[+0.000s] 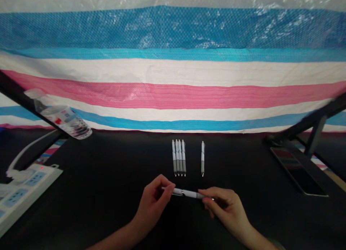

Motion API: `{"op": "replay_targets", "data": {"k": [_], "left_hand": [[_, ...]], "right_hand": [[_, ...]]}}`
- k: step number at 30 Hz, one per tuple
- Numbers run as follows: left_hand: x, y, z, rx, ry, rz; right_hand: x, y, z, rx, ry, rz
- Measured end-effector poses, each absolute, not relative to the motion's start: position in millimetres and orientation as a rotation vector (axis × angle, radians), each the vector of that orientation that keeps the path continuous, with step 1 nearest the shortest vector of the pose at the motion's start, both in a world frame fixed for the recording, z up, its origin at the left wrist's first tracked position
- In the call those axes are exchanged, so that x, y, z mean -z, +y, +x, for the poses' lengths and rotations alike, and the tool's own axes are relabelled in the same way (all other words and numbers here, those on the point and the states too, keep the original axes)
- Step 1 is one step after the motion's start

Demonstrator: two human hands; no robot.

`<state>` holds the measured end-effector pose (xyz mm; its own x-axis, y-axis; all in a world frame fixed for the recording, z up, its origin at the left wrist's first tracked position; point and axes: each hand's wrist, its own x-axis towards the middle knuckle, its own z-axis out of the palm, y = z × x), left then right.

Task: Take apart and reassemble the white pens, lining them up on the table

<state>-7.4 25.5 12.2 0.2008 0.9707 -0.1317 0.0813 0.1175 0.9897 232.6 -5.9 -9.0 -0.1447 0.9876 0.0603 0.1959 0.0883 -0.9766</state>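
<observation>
Between my two hands a white click pen (189,193) lies nearly level, just above or on the black table. My left hand (156,197) pinches its clip end between thumb and fingers. At the tip end, my right hand (224,205) also has thumb and fingers closed on the pen, with a bit of the metal tip showing past them. Beyond my hands, several matching white pens (178,158) lie side by side, tips toward me. A single white pen (202,158) lies apart to their right, parallel to them.
At the left are a white power strip (32,192) with a plugged-in cable and a tilted clear plastic bottle (67,120). A dark smartphone (297,172) lies at the right beside a black metal bracket (310,125). A striped plastic sheet (173,95) hangs behind the table (108,163).
</observation>
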Motion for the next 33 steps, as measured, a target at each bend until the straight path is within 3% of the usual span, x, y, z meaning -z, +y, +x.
{"op": "replay_targets", "data": {"k": [5,16,20,28,33], "left_hand": [[-11.0,24.9,-6.6,-0.906,1.163,1.222],[-9.1,27.6,-2.3,-0.829,1.15,1.027],[-9.8,26.6,-0.6,-0.851,1.132,0.979],[-8.3,22.8,-0.1,-0.886,1.092,1.019],[-4.3,23.1,-3.3,-0.846,1.051,1.078]], "right_hand": [[-0.8,-7.2,234.1,-0.729,-1.723,-1.175],[4.3,-11.4,235.2,-0.429,-1.821,-1.046],[3.2,-7.6,234.7,-0.636,-1.762,-1.141],[5.9,2.9,233.9,-1.606,-1.514,-1.221],[9.9,-1.2,232.9,-1.329,-1.612,-1.313]]}}
